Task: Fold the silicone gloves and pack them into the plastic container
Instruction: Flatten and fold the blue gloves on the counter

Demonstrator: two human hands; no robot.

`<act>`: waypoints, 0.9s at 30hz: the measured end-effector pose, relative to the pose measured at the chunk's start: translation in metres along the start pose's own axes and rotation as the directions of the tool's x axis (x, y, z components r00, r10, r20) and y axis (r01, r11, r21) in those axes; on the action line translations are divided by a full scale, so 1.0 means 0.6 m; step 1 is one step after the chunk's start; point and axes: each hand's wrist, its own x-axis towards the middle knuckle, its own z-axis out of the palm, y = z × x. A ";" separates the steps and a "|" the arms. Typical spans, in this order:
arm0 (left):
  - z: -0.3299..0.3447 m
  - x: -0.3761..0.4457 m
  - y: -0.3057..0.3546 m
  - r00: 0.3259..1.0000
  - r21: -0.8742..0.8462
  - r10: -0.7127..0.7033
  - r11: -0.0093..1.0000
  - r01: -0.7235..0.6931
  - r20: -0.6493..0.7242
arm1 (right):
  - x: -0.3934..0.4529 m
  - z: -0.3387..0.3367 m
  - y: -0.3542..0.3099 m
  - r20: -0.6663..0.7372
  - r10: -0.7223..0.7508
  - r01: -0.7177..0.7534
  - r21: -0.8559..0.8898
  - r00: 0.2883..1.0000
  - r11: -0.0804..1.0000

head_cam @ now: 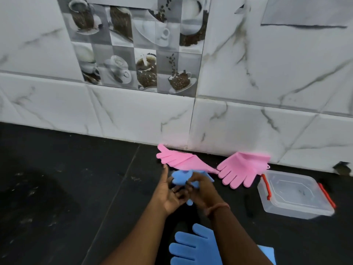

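Gripping a bunched blue glove (181, 179), the right hand (203, 192) is curling round it while the left hand (169, 194) is pinching it. Two pink gloves (243, 170) are lying beside the plastic container (298, 208).

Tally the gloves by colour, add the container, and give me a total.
Pink gloves: 2, one on the left by the wall, one beside the container.
Blue gloves: 2, one held in both hands, left hand and right hand, one flat near the bottom edge.
Plastic container: 1, open, nothing visible inside.
Total: 5
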 end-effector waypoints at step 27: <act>0.040 0.103 -0.017 0.880 0.679 0.425 0.712 -0.181 -0.211 | 0.089 -0.091 -0.174 -0.130 -0.850 0.145 -0.961 0.510 0.234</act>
